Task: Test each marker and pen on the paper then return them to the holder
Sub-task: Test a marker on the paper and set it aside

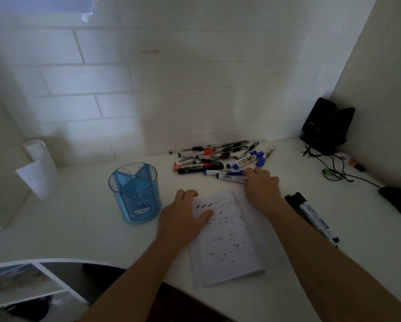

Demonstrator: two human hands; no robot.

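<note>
A white notebook point(232, 247) with black and red test ticks lies on the desk in front of me. My left hand point(183, 217) presses flat on its upper left corner. My right hand point(261, 184) reaches past the notebook's top edge, its fingers curled over a white marker with a black cap point(229, 177) at the near edge of a pile of pens and markers point(218, 159). A blue divided pen holder point(135, 194) stands to the left and looks empty. Three markers point(311, 214) lie side by side to the right of the notebook.
A paper roll point(40, 168) stands at the far left by the tiled wall. Black speakers point(327, 126) with trailing cables point(334, 168) fill the back right corner, and a dark mouse point(399, 201) lies at the right edge. The desk's curved front edge point(55, 261) overhangs shelves.
</note>
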